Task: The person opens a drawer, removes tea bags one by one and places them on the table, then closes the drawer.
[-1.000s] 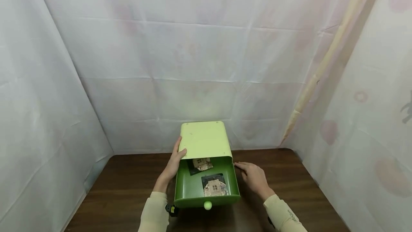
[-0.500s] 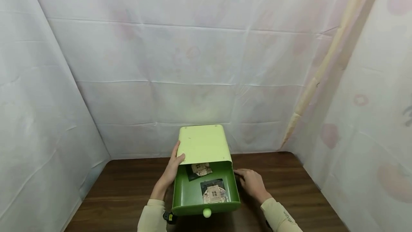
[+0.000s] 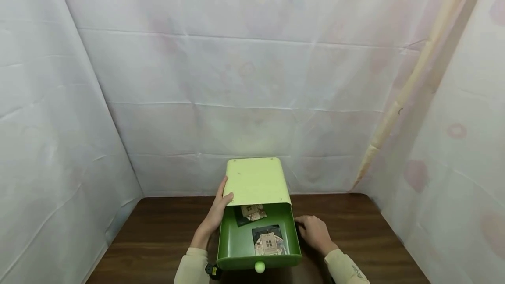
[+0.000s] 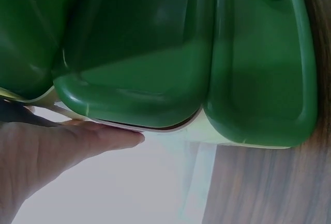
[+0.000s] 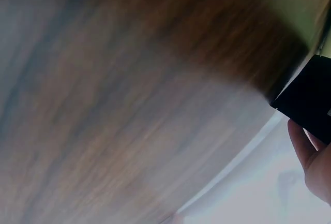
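White sheets [image 3: 244, 78] hang round a brown surface [image 3: 355, 227]

On it stands a light-green cabinet [image 3: 256, 181], its top drawer [image 3: 236, 242] pulled out. The left hand [image 3: 215, 214] rests against the left side, thumb and straight fingers apart. At the opposite side is the right hand [image 3: 314, 233], a black thing [image 5: 306, 97] by its fingers; from so partial a view, I cannot tell whether that grip is clamped. Inside the drawer lie a front packet [image 3: 269, 241] and a rear packet [image 3: 251, 214].

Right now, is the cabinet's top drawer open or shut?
Open: the top drawer juts out in front of the light-green cabinet in the head view, showing two packets lying inside.
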`<state>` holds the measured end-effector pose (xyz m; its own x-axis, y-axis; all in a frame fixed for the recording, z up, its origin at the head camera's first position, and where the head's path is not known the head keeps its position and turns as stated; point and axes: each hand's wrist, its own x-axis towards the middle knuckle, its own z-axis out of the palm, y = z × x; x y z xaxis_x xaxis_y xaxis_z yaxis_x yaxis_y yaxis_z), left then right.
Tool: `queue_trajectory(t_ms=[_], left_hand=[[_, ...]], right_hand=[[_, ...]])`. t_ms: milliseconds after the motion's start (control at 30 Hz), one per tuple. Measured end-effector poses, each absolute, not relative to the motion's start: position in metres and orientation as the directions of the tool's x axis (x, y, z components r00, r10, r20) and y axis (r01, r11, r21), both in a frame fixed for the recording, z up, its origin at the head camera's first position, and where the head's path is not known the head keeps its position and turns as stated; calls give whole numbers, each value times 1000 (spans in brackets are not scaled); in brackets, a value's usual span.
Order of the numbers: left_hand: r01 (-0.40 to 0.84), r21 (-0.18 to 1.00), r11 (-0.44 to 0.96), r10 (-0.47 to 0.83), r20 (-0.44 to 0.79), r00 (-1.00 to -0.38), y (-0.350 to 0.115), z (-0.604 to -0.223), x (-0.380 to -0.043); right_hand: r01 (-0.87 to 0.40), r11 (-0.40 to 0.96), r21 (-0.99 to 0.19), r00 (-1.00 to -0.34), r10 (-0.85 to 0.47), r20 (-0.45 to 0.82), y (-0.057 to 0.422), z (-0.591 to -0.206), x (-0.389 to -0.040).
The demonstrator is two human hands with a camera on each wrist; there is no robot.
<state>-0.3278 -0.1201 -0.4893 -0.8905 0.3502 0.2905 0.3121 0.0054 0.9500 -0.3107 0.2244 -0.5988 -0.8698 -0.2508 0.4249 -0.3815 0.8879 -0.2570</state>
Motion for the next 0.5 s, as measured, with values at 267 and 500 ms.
queue_trajectory(t_ms=[267, 500], left_hand=[[363, 932, 9, 326, 340, -882, -116, -489, -330], [338, 941, -24, 343, 325, -882, -111, -491, -323]], right_hand=[[-417, 860, -294, -886, -313, 343, 233, -597, -316], [-416, 828, -376, -907, -347, 240, 244, -599, -308]])
